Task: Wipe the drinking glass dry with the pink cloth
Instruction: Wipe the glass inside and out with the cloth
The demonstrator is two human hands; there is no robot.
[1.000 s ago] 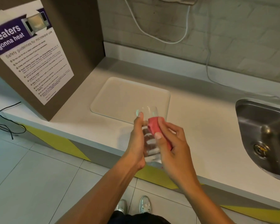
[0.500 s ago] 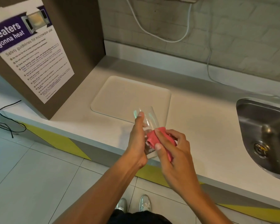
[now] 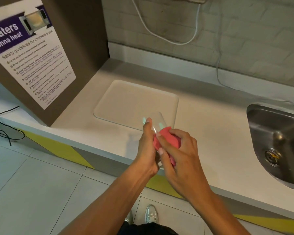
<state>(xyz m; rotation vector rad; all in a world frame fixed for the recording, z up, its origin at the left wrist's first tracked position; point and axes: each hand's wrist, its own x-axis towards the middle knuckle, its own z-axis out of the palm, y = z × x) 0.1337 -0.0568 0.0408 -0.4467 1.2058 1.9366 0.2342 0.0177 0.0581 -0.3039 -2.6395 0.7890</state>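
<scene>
I see a pink cloth (image 3: 167,138), clear glass (image 3: 157,120), white counter (image 3: 210,129), its yellow-and-grey striped edge (image 3: 58,146), steel-grey sink (image 3: 278,141).

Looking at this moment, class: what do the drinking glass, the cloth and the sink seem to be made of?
Drinking glass: clear glass, perhaps plastic; the tray shows through it and its rim glints.
Pink cloth: soft matte fabric, bunched and folded under the right hand.
Sink: brushed stainless steel, judging by its grey sheen and blurred reflections.
</scene>
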